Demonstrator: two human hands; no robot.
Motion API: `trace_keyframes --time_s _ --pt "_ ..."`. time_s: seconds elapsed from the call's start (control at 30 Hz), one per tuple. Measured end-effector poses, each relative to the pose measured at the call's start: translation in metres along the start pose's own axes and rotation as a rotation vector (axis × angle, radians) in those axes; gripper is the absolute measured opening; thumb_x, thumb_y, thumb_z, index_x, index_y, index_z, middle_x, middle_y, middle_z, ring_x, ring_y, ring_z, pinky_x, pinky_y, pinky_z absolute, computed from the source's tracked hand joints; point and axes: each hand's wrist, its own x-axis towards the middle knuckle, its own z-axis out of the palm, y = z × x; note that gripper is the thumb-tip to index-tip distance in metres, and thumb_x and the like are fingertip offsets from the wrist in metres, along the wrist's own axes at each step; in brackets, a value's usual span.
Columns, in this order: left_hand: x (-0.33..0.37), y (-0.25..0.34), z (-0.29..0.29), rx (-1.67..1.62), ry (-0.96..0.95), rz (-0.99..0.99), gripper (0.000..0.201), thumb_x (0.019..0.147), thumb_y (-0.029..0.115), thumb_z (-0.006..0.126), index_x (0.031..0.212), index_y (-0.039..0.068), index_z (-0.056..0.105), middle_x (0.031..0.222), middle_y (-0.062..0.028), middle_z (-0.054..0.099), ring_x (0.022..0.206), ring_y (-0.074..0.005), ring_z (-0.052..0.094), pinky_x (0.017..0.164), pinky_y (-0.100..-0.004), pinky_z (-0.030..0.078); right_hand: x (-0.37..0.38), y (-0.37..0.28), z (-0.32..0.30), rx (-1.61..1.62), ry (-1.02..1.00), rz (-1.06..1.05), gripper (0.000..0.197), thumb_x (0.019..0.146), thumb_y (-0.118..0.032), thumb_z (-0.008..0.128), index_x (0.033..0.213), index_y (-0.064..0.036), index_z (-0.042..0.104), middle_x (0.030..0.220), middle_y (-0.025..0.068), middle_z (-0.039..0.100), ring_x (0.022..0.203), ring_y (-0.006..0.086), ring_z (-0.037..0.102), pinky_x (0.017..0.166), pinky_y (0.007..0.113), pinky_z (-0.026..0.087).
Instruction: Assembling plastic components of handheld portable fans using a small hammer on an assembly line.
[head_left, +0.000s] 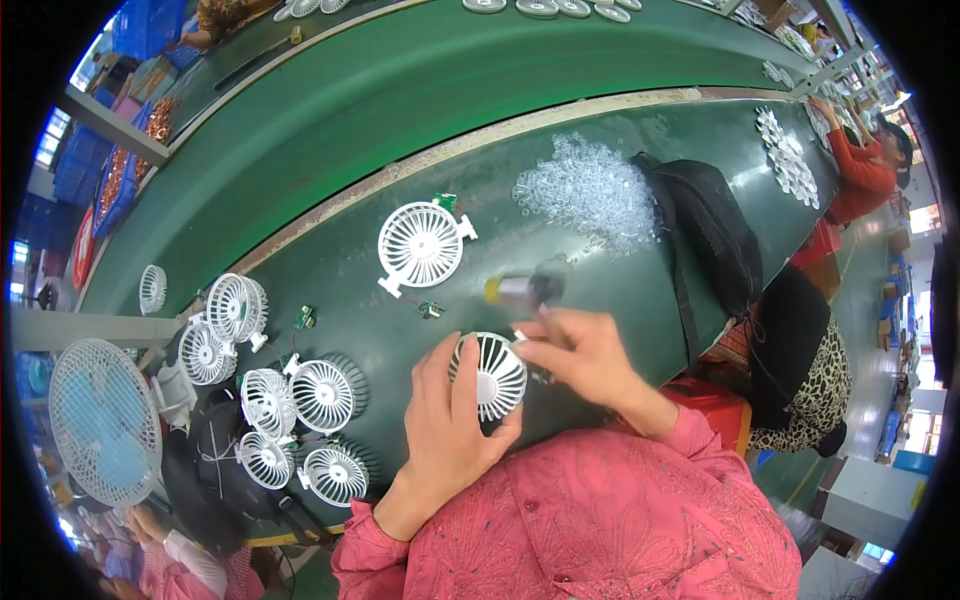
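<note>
No words, numbers or labels can be read anywhere in the frame. The red rounded panel [83, 248] at the far left, near the blue crates [112, 190], is too small and too steeply angled for any marking to be made out, and the yellow-ended tool [515, 290] at the centre is blurred too much to show print. Any lettering on the green circuit board [445, 202] just above centre, or on the white cabinet [872, 492] at the lower right, is likewise too small to tell.
</note>
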Motion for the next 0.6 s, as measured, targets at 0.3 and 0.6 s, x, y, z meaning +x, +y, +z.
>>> trace_keyframes --time_s 0.3,0.6 --pt "0.01 0.0 -0.014 -0.22 -0.101 -0.131 0.087 0.074 0.024 0.083 0.141 0.001 0.034 0.124 -0.0213 0.052 0.106 -0.0323 0.058 0.082 -0.0391 0.052 -0.001 -0.006 -0.011 0.585 -0.042 0.336 0.018 0.087 -0.006 0.071 0.101 0.005 0.068 0.074 0.0054 0.064 0.046 0.0024 0.042 0.039 0.021 0.025" --pt "0.058 0.007 -0.057 0.049 0.066 0.061 0.032 0.074 -0.001 0.07 0.104 0.001 0.057 0.092 -0.0162 0.058 0.083 -0.0355 0.055 0.072 -0.0415 0.045 -0.005 -0.005 -0.024 0.013 0.179 -0.177 0.015 0.087 -0.011 0.072 0.096 0.0004 0.07 0.085 0.0034 0.064 0.079 0.0097 0.057 0.069 0.026 0.047"
